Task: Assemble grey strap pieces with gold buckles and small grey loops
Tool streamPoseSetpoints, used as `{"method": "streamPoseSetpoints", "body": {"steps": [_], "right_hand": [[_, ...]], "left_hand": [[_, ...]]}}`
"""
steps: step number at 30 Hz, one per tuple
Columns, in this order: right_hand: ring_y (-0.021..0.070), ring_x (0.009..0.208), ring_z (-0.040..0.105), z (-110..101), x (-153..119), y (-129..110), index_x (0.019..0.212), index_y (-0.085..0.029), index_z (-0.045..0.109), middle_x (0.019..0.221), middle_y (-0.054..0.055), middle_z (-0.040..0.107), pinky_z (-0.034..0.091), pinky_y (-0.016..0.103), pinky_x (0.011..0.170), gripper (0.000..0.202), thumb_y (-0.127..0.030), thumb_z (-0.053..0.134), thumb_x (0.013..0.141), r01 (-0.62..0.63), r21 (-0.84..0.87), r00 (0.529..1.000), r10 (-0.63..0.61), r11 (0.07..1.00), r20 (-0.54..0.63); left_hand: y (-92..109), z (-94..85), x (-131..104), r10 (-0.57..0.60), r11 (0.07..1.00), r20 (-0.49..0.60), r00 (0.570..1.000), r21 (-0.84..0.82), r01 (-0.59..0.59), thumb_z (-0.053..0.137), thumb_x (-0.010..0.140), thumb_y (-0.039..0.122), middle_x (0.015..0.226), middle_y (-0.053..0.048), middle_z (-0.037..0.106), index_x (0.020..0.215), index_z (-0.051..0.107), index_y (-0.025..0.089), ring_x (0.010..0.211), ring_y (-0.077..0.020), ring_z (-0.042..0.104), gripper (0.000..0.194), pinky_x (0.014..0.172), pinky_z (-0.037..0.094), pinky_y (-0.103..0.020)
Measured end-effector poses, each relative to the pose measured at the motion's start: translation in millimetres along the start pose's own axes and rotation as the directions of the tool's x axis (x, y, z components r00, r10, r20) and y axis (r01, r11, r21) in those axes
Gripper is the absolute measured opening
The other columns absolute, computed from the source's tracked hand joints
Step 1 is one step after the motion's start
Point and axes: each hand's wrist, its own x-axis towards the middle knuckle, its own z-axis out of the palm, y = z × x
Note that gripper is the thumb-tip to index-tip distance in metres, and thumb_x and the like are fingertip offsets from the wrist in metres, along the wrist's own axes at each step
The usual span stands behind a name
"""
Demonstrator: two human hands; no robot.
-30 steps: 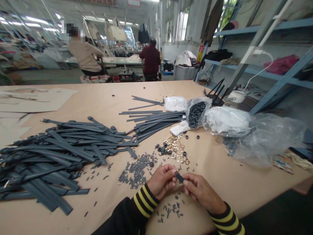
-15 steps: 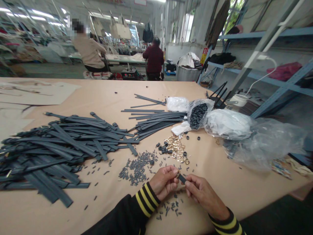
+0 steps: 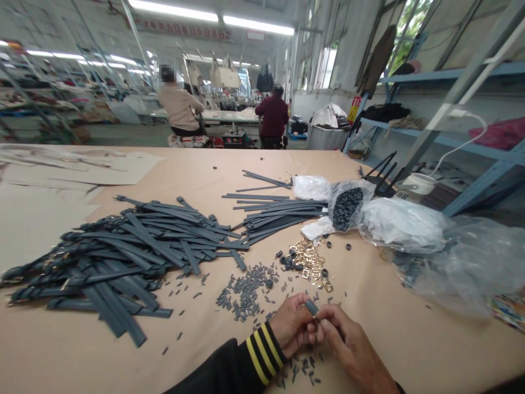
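My left hand is closed on a short dark grey strap, whose end sticks up between thumb and fingers. From the other side, the fingertips of my right hand pinch the strap's lower part; fingers cover most of it there. Just beyond the hands lie gold buckles with several small black loops among them. A heap of small dark strip pieces spreads to the left of my hands, and more such pieces lie beneath them.
A big pile of dark straps covers the table's left side, with thinner strips behind. A clear bag of black loops and crumpled plastic bags lie at right. Beige sheets lie far left; two people sit beyond the table.
The strap piece has been turned: the gold buckle that showed at my left fingertips is now hidden, and the strap end points up. My hands have come closer together. The view has tilted up.
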Motion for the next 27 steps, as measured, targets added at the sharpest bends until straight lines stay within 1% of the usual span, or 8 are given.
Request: {"method": "streamPoseSetpoints", "body": {"steps": [3, 5, 8, 10, 14, 20, 23, 27], "right_hand": [[0.0096, 0.049, 0.051, -0.9, 1.4, 2.1, 0.095, -0.018, 0.048, 0.060, -0.002, 0.056, 0.040, 0.019, 0.048, 0.024, -0.037, 0.038, 0.085, -0.047, 0.013, 0.999, 0.046, 0.999, 0.025], [0.0089, 0.043, 0.049, -0.2, 2.8, 3.8, 0.091, -0.017, 0.048, 0.053, -0.003, 0.055, 0.039, 0.018, 0.045, 0.024, -0.038, 0.040, 0.084, -0.077, 0.036, 0.997, 0.076, 0.996, 0.026], [0.0094, 0.045, 0.051, 1.1, 3.8, 5.0, 0.082, -0.017, 0.048, 0.051, -0.003, 0.055, 0.039, 0.018, 0.046, 0.022, -0.038, 0.042, 0.083, -0.085, 0.054, 0.996, 0.086, 0.995, -0.012], [0.0096, 0.046, 0.051, 0.4, 3.4, 5.3, 0.080, -0.017, 0.049, 0.053, -0.003, 0.055, 0.039, 0.019, 0.046, 0.022, -0.039, 0.043, 0.083, -0.093, 0.052, 0.994, 0.096, 0.994, -0.054], [0.0100, 0.049, 0.052, -3.2, 1.4, 5.3, 0.077, -0.017, 0.050, 0.057, -0.002, 0.056, 0.040, 0.019, 0.047, 0.022, -0.038, 0.044, 0.082, -0.099, 0.049, 0.991, 0.103, 0.994, -0.085], [0.0096, 0.054, 0.051, -3.2, 0.7, 2.6, 0.073, -0.017, 0.046, 0.063, -0.001, 0.055, 0.040, 0.020, 0.051, 0.018, -0.032, 0.045, 0.082, -0.077, 0.046, 0.994, 0.080, 0.996, -0.072], [0.0085, 0.053, 0.049, -3.6, 2.0, 3.9, 0.074, -0.016, 0.046, 0.065, -0.001, 0.055, 0.041, 0.020, 0.052, 0.018, -0.031, 0.044, 0.083, -0.077, 0.069, 0.996, 0.080, 0.995, -0.048], [0.0085, 0.052, 0.050, -4.2, 5.0, 8.6, 0.076, -0.016, 0.046, 0.066, 0.000, 0.055, 0.042, 0.021, 0.052, 0.019, -0.034, 0.044, 0.082, -0.113, 0.147, 0.991, 0.121, 0.983, -0.049]], "left_hand": [[-4.4, -1.3, 1.5, 0.007, 0.998, 0.016, 1.000, 0.056, -0.008, 0.066, 0.065, 0.032, 0.046, 0.005, 0.050, 0.074, 0.038, 0.017, 0.038, -0.0068, 0.049, 0.032, 0.038, 0.035, -0.014], [-7.9, -1.6, 2.6, 0.014, 0.995, 0.030, 0.999, 0.102, -0.017, 0.066, 0.064, 0.035, 0.043, 0.006, 0.048, 0.074, 0.037, 0.018, 0.035, -0.0070, 0.047, 0.035, 0.036, 0.033, -0.014], [-9.6, -1.0, 3.1, 0.040, 0.983, 0.042, 0.998, 0.177, -0.046, 0.065, 0.064, 0.037, 0.044, 0.005, 0.051, 0.073, 0.038, 0.017, 0.035, -0.0066, 0.046, 0.035, 0.036, 0.033, -0.015], [-7.6, -1.2, 2.5, 0.056, 0.975, 0.064, 0.996, 0.214, -0.069, 0.064, 0.065, 0.037, 0.050, 0.001, 0.055, 0.074, 0.041, 0.015, 0.042, -0.0080, 0.051, 0.033, 0.041, 0.037, -0.017], [-3.7, -4.2, 1.7, 0.041, 0.978, 0.084, 0.996, 0.201, -0.057, 0.061, 0.068, 0.033, 0.062, -0.003, 0.059, 0.074, 0.047, 0.012, 0.055, -0.0106, 0.056, 0.026, 0.050, 0.040, -0.020], [-4.5, -6.4, 3.8, 0.129, 0.976, -0.045, 0.991, 0.183, -0.119, 0.058, 0.071, 0.036, 0.057, 0.001, 0.055, 0.069, 0.045, 0.013, 0.050, -0.0086, 0.053, 0.026, 0.054, 0.042, -0.023], [-2.8, -5.7, 4.3, 0.203, 0.938, -0.079, 0.976, 0.302, -0.170, 0.052, 0.075, 0.039, 0.055, 0.001, 0.056, 0.071, 0.044, 0.014, 0.049, -0.0102, 0.054, 0.026, 0.052, 0.042, -0.023], [-1.5, -3.8, 3.0, 0.257, 0.881, -0.100, 0.961, 0.434, -0.190, 0.044, 0.079, 0.041, 0.054, -0.001, 0.059, 0.072, 0.041, 0.016, 0.049, -0.0114, 0.055, 0.026, 0.051, 0.042, -0.024]]}}
